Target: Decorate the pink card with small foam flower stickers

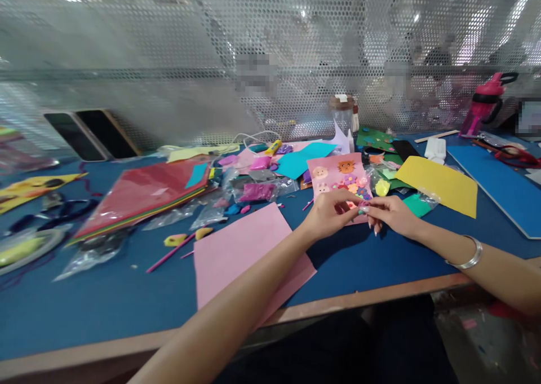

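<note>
"What are we seeing nearest to us?"

"We are looking over the wooden edge point(355, 298) of the blue table point(127, 310). Our left forearm is crossing some pink sheets point(236, 254), and a silver bangle point(471, 254) is circling our right wrist."

"And our fingers?"

"The left hand point(327, 215) and the right hand point(391, 212) are meeting, and the thumbs and forefingers of both are pinching a small pink piece point(364, 203). We are finding it too small to name."

"Where are we holding it?"

"We are holding it before the lower part of a decorated pink card point(329, 170), partly hiding that. The card is showing an orange cat face point(346, 167) above crowded little flowers point(350, 182)."

"Beyond that?"

"A yellow sheet point(442, 186) is lying to its right, a turquoise sheet point(302, 159) to its upper left. Farther off, a brown-lidded jar point(343, 113) and a pink bottle point(484, 105) are standing before a perforated panel point(169, 51)."
</note>
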Demonstrator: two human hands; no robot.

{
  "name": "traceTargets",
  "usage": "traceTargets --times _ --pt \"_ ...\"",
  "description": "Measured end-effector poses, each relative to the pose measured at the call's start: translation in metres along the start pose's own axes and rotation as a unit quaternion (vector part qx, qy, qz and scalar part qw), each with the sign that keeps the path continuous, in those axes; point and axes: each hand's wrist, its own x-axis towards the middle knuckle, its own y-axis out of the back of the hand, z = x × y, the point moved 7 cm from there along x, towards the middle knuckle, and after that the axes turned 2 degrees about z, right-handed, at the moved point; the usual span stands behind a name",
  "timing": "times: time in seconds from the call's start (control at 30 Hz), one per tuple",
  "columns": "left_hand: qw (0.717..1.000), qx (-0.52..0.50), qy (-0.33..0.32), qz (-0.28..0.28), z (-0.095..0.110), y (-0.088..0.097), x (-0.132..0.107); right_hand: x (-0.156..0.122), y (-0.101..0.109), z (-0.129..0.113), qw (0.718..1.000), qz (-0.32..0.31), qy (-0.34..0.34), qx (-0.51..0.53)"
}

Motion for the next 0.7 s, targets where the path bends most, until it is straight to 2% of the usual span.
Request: traceTargets --times 0.17,0.33,0.5,0.7 --pt "1.000 0.017 -0.009 0.020 0.006 0.002 0.000 0.003 0.000 0.004 0.998 -0.004 -0.030 0.052" --pt "1.000 0.005 -0.001 0.028 0.010 0.005 0.000 0.004 0.001 0.003 0.997 -0.002 -0.018 0.071" --pt "1.000 -0.001 0.022 0.022 0.004 0.006 0.001 0.003 0.002 0.002 0.997 0.010 -0.022 0.068" --pt "0.999 0.005 0.034 0.042 -0.002 0.014 0.003 0.004 0.008 0.002 0.998 0.037 -0.013 0.058"
